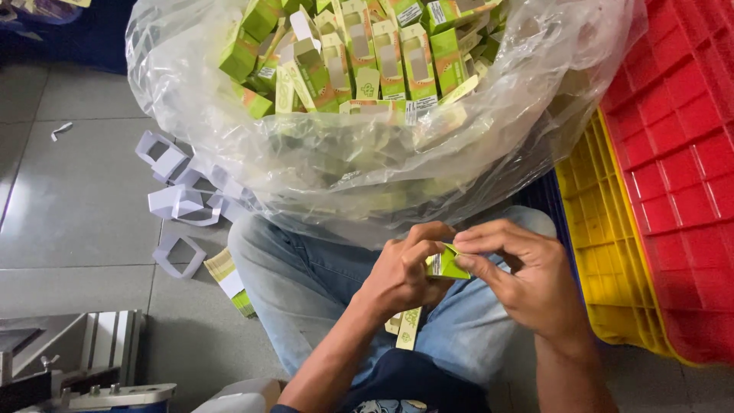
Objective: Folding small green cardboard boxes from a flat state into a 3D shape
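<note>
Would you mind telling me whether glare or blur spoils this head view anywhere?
Head view: glare streaks the clear plastic bag, veiling lower cartons; the left hand, right hand and small green carton are evenly lit, slightly soft; frame edges bend.

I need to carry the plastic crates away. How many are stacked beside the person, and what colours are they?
3. A red crate on top at the far right, a yellow crate under it, and a dark blue crate showing only as an edge beside the yellow. More may be hidden.
</note>
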